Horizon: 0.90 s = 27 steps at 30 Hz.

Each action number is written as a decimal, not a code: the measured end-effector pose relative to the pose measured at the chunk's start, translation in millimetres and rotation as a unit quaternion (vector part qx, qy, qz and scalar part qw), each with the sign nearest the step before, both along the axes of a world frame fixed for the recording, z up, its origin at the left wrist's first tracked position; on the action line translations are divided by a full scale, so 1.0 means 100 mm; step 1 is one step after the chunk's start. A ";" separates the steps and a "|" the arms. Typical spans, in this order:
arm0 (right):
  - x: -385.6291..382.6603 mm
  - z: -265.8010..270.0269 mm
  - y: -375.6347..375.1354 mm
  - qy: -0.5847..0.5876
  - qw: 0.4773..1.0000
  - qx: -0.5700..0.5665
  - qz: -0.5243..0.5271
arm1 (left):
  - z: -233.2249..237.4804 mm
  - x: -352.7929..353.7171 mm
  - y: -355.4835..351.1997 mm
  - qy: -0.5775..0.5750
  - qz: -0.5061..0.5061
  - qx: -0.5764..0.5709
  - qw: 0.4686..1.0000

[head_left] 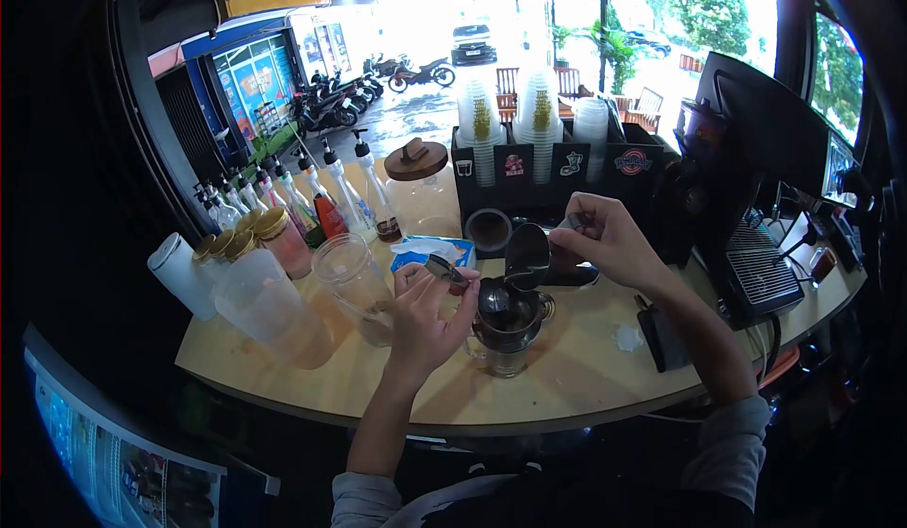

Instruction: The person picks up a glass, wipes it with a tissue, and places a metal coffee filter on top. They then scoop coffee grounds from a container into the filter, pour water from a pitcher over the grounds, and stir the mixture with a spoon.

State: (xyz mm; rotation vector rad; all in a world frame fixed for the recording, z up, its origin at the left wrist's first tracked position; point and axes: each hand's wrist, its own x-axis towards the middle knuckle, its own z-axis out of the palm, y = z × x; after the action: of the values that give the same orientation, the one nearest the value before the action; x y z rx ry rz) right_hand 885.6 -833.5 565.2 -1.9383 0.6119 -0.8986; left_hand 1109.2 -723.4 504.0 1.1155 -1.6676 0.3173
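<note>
My left hand is closed around the handle of a spoon-like metal utensil, whose rounded end sits over a dark metal vessel. That vessel rests in a clear glass mug near the front of the counter. My right hand grips a dark metal pitcher by its handle. The pitcher is tilted, with its lower rim close over the vessel. Dark contents show inside the vessel. Just left of my left hand stands a tall clear plastic jug.
Pump bottles and gold-lidded jars line the counter's left side. A tissue pack and a wooden-lidded jar stand behind my hands. Stacked cups fill a black organizer. A machine with a grille is at right.
</note>
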 end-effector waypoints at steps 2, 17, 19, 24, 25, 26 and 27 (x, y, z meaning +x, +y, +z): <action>0.00 -0.01 0.00 -0.015 1.000 0.003 0.008 | -0.01 0.00 -0.01 0.001 0.000 -0.002 1.000; 0.04 0.00 -0.01 -0.035 0.999 -0.001 -0.020 | 0.05 0.05 0.04 -0.049 0.040 -0.057 0.996; 0.06 0.01 0.00 -0.034 0.999 0.000 -0.022 | 0.05 0.05 0.05 -0.052 0.041 -0.060 0.996; 0.08 0.01 0.00 -0.023 0.999 0.000 -0.031 | 0.05 0.05 0.07 -0.053 0.050 -0.051 0.996; 0.08 0.02 0.01 -0.023 0.999 0.000 -0.031 | 0.05 0.05 0.07 -0.053 0.050 -0.051 0.996; 0.08 0.05 0.03 -0.018 0.999 -0.001 -0.032 | 0.04 0.05 0.07 -0.052 0.050 -0.050 0.996; 0.08 0.07 0.05 -0.012 0.999 -0.003 -0.033 | 0.04 0.05 0.07 -0.052 0.051 -0.050 0.996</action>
State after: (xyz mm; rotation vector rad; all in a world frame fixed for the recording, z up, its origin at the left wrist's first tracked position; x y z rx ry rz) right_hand 893.4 -828.5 572.2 -1.9191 0.6632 -0.9645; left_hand 1114.6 -716.8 507.9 1.1272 -1.6706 0.5258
